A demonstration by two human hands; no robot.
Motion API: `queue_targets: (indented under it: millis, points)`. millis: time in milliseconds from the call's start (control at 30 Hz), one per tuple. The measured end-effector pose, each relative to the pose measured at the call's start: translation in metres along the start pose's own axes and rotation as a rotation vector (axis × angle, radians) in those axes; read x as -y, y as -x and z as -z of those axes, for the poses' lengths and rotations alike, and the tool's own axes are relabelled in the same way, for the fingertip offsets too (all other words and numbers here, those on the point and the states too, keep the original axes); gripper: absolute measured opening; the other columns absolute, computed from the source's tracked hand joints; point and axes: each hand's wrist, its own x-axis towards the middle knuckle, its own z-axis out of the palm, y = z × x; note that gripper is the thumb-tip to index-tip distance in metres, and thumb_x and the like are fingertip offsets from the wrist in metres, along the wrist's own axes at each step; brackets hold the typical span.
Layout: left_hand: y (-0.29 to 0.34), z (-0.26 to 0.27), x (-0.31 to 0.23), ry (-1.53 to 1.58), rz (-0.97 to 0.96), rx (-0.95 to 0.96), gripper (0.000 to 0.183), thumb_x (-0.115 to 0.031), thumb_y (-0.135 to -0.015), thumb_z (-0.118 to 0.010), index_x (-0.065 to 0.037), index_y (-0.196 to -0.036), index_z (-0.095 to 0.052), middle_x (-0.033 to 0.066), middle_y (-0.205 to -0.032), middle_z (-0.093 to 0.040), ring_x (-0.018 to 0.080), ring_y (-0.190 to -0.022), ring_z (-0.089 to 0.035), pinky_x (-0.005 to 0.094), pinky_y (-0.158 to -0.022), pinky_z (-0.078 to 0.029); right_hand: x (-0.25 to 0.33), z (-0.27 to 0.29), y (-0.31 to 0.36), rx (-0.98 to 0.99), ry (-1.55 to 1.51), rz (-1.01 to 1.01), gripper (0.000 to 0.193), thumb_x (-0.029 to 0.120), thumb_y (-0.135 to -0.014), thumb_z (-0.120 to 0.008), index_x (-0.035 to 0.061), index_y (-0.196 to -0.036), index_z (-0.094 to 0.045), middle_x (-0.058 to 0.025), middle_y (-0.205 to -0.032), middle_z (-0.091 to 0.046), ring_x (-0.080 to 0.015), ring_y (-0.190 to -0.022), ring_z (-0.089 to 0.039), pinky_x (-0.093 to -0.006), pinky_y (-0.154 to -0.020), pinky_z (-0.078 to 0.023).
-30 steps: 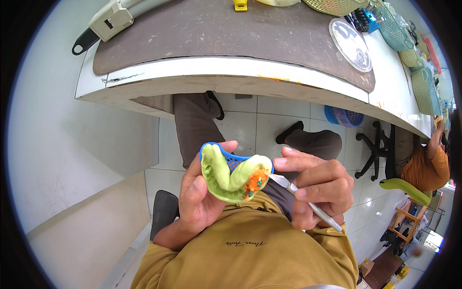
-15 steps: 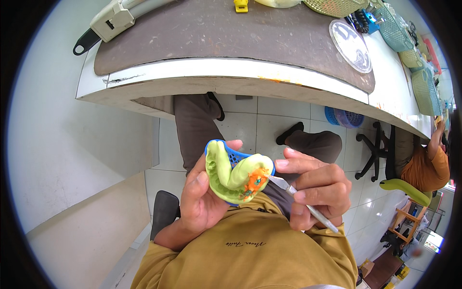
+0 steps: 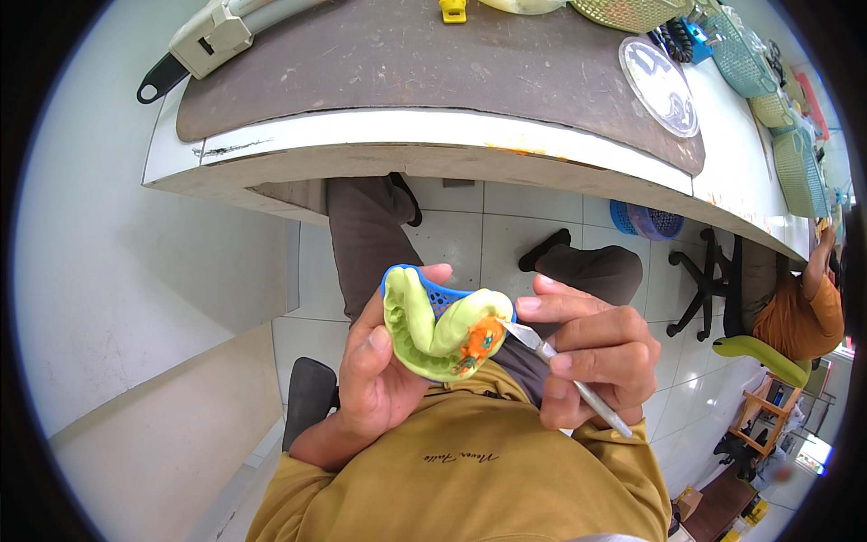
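My left hand (image 3: 377, 379) is closed round the left side of a dental impression tray (image 3: 442, 301), blue and perforated. Light green impression material (image 3: 440, 336) fills it in a horseshoe shape with tooth hollows. On its right arm sits a patch of orange material (image 3: 481, 338) with small dark green spots. My right hand (image 3: 601, 352) grips a silver scalpel-like knife (image 3: 587, 396) between thumb and fingers. The blade tip reaches the edge of the orange patch; whether it touches is hard to tell. My right index fingertip is close to the tray's right rim.
Ahead stands a white workbench with a brown mat (image 3: 433, 72), holding a clear round lid (image 3: 657, 86) and a small yellow piece (image 3: 453, 11). Baskets (image 3: 799, 172) line the right. A purple-blue basket (image 3: 652, 221) is on the floor. Another person (image 3: 799, 316) sits at far right.
The impression tray has shifted and tilted very slightly in my left hand. The knife's blade has moved a little, staying by the orange patch.
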Motion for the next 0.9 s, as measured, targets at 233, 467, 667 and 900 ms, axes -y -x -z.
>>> queue_targets:
  millis: [233,467,667,900]
  points:
    - [-0.001,-0.009,-0.001,0.01,-0.007,-0.06,0.056,-0.034,-0.099,-0.037,-0.002,-0.144,-0.025,0.018,-0.131,-0.052,0.0345,-0.11,-0.062,0.0473,-0.086,-0.057,0.0,0.001,0.001,-0.001,-0.022,0.006,0.02,-0.008,-0.062,-0.06,-0.0017,-0.08,-0.056,-0.0109,-0.071,-0.058,-0.0376,-0.088,-0.071,-0.0496,-0.083,-0.058]
    - [0.0,-0.005,0.003,0.125,0.04,-0.036,0.057,-0.037,-0.101,-0.034,-0.002,-0.145,-0.024,0.0184,-0.126,-0.056,0.0344,-0.097,-0.067,0.0375,-0.068,-0.059,-0.001,-0.002,0.005,-0.038,-0.035,0.03,0.019,-0.008,-0.066,-0.061,-0.0021,-0.084,-0.057,-0.0114,-0.072,-0.058,-0.0384,-0.087,-0.071,-0.05,-0.082,-0.059]
    - [0.001,-0.01,0.002,0.142,0.065,-0.102,0.059,-0.038,-0.101,-0.034,-0.001,-0.145,-0.025,0.0185,-0.117,-0.062,0.0318,-0.094,-0.069,0.032,-0.06,-0.055,0.0,-0.001,0.006,-0.019,-0.033,0.035,0.019,-0.008,-0.069,-0.062,-0.0019,-0.086,-0.057,-0.0112,-0.074,-0.057,-0.0387,-0.09,-0.07,-0.0503,-0.084,-0.058]
    - [0.0,-0.01,0.002,0.154,0.067,-0.098,0.059,-0.038,-0.101,-0.034,-0.001,-0.145,-0.025,0.0185,-0.118,-0.061,0.0324,-0.096,-0.068,0.033,-0.061,-0.056,-0.002,-0.001,0.007,-0.02,-0.022,0.064,0.018,-0.007,-0.07,-0.062,-0.0016,-0.087,-0.058,-0.0108,-0.074,-0.058,-0.0393,-0.09,-0.07,-0.0506,-0.085,-0.057]
